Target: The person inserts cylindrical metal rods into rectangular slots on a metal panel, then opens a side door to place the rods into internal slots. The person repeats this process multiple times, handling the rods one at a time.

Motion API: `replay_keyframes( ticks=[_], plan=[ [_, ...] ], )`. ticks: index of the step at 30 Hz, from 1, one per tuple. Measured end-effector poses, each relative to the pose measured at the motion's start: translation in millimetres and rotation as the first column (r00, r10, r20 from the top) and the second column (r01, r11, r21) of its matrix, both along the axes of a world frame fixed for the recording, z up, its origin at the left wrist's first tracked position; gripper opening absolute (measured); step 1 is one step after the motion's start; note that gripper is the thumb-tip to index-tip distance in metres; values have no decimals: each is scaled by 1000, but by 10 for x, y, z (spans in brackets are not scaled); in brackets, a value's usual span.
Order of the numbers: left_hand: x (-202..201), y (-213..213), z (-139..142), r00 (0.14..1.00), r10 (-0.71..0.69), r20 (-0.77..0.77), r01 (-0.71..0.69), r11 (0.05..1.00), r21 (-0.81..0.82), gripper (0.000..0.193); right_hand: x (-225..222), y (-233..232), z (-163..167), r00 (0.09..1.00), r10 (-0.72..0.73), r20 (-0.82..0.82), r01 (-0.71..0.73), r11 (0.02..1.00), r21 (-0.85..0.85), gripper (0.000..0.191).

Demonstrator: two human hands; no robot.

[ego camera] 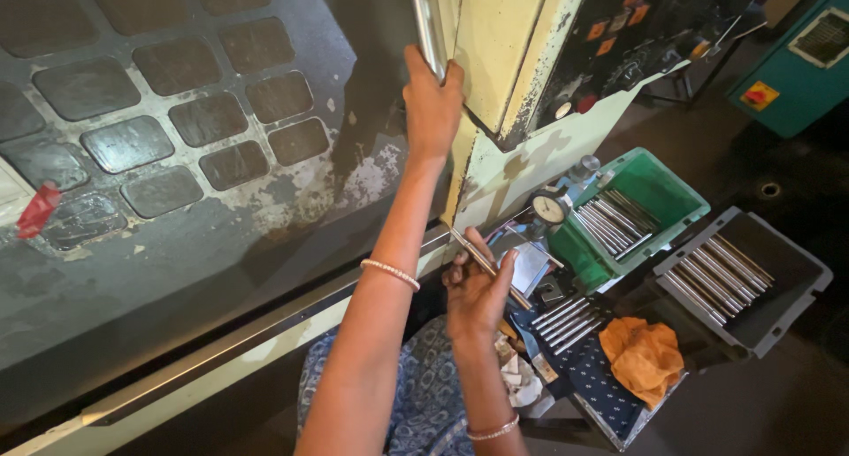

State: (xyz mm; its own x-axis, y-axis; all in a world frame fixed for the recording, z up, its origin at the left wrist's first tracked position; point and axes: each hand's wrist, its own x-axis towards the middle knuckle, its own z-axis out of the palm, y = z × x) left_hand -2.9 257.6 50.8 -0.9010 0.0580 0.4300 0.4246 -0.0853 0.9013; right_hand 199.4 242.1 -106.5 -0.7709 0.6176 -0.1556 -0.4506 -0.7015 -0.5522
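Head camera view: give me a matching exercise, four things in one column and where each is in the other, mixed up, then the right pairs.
Things:
1. Left hand
2. Right hand
3. Orange cloth
4. Dial gauge

Places:
A. Beside the green bin, at its left
B. On the machine door's handle, raised
C. Around a metal rod, lower down
D. In front of the grey tray of rods

Pairs: 1-B, 2-C, 3-D, 4-A

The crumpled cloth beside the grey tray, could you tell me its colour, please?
Orange cloth, head view.
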Motion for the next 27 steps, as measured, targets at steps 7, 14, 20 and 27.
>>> replay_keyframes(
  ticks=[7,14,20,27],
  plan=[
    [-5,2,11,999,44,-5,-45,999,-32,41,-25,28,-33,999,49,-4,-49,999,-13,65],
    [-9,0,44,998,54,36,-51,995,-86,42,-39,20,-18,998,58,10,-58,998,12,56],
    [-13,20,13,998,54,-25,-54,998,-28,42,-58,31,-28,994,105,-26,-105,994,4,57],
    [-30,49,14,999,37,17,-37,999,-4,43,-76,71,-38,994,111,-19,-111,994,-2,58]
  ],
)
